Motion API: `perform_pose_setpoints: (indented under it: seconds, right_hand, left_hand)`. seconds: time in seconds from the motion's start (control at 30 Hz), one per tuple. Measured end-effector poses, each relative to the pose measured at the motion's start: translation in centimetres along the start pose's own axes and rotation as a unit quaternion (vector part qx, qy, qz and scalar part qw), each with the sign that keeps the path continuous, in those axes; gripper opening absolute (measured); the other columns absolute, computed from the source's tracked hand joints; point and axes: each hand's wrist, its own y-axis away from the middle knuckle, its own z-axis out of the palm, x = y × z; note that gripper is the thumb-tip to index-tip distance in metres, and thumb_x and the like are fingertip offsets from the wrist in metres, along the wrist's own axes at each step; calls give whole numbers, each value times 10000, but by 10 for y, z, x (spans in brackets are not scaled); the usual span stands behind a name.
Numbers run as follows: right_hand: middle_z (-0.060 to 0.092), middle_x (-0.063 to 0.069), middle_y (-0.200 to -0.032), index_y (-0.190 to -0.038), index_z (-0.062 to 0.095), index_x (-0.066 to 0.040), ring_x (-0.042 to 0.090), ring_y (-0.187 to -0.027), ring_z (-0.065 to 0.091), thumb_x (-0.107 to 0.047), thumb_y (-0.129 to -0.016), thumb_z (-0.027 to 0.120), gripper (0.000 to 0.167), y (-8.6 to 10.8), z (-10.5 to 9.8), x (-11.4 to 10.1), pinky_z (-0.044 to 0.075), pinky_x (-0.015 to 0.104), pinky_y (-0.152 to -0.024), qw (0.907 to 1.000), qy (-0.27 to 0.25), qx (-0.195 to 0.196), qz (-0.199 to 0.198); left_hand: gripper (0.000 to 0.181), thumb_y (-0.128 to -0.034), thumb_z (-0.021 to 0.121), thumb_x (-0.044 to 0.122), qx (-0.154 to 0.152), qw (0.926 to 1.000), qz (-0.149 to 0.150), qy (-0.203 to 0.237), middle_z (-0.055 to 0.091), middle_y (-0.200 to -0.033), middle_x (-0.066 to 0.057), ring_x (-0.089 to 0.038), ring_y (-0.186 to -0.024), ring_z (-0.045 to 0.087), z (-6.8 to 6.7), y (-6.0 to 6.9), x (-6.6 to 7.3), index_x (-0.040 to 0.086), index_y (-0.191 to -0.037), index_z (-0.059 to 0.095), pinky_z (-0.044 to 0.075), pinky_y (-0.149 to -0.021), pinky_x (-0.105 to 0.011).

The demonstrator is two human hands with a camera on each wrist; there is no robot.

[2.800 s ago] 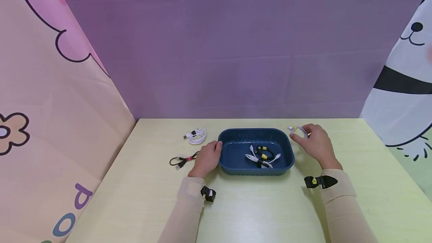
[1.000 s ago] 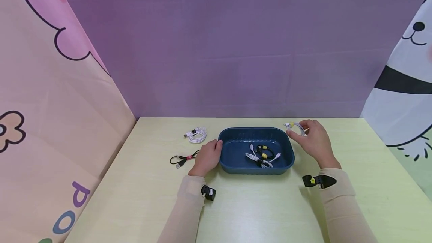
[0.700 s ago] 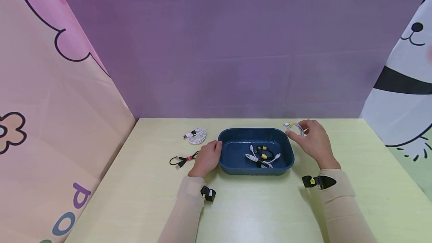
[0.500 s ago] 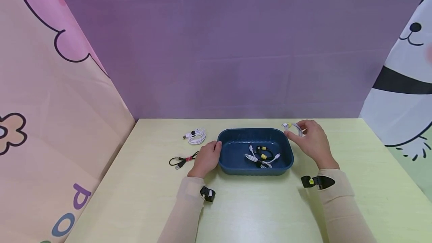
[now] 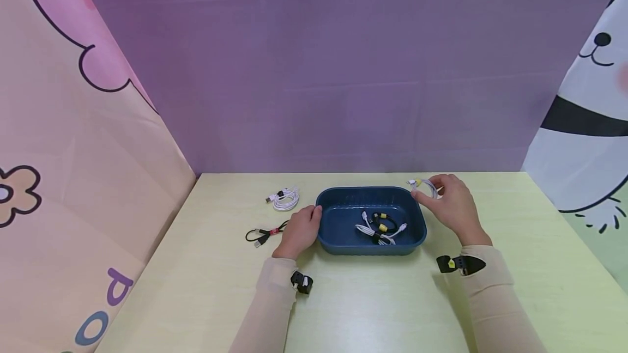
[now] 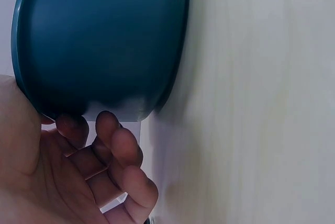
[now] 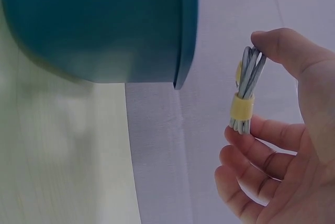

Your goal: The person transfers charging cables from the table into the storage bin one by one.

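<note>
My right hand [image 5: 455, 206] pinches a coiled white cable [image 5: 428, 187] with a yellow band, held just off the bin's back right corner. The right wrist view shows the coil [image 7: 250, 77] between thumb and fingertips, beside the blue bin [image 7: 104, 25]. At the left end of the blue bin [image 5: 370, 249], my left hand [image 5: 300, 230] grips the rim, thumb on top; in the left wrist view its curled fingers [image 6: 125, 145] lie against the bin's end wall [image 6: 104, 41]. Inside the bin are a white cable [image 5: 365, 230] with a black tie and a black cable [image 5: 392, 225] with yellow bands.
On the table [image 5: 206, 287], left of the bin, lie a coiled white cable [image 5: 287, 200] with a black tie and a black cable [image 5: 262, 236] with a red tie, partly behind my left hand. A purple cloth [image 5: 314, 70] hangs behind the table.
My right hand has moved slightly left with the coiled cable, closer to the bin's back right corner. My left hand stays on the bin's left rim.
</note>
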Motion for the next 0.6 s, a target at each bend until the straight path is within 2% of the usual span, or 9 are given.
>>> perform_pose_setpoints:
  seconds: [0.6]
  right_hand:
    - [611, 208, -1170, -1255, 611, 25, 348, -1048, 543, -501, -927, 700, 627, 0, 2, -3, 458, 347, -739, 9999, 47, -59, -71]
  left_hand:
    - [401, -1111, 385, 357, 15, 10000, -4, 13, 469, -716, -38, -205, -659, 509, 1, -1, -1, 81, -940, 620, 368, -610, -304]
